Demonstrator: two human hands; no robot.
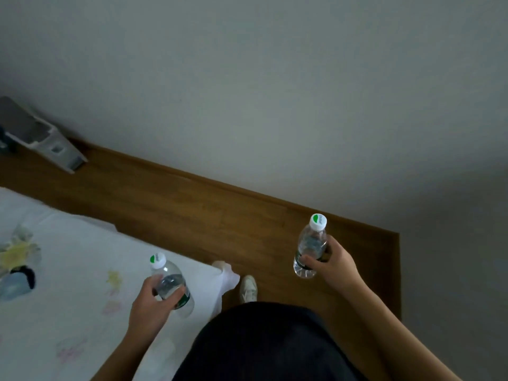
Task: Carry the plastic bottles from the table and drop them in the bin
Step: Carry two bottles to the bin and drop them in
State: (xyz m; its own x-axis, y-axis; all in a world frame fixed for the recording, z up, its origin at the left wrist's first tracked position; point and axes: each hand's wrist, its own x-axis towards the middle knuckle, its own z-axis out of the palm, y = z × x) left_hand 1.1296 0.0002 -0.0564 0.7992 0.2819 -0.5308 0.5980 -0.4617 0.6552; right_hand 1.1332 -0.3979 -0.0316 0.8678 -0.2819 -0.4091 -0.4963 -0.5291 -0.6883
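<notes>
My left hand [149, 305] grips a clear plastic bottle [171, 284] with a white-and-green cap, held above the corner of the white-clothed table [68, 270]. My right hand [334, 261] grips a second clear bottle [310, 247] of the same kind, upright over the wooden floor. A grey bin [41, 136] with an open top stands at the far left against the wall, well away from both hands.
The white tablecloth carries faint coloured prints and a blue-and-yellow object [16, 262] at the left edge. Wooden floor [192, 204] runs between table and grey wall. My white shoe [248, 288] shows by the table corner.
</notes>
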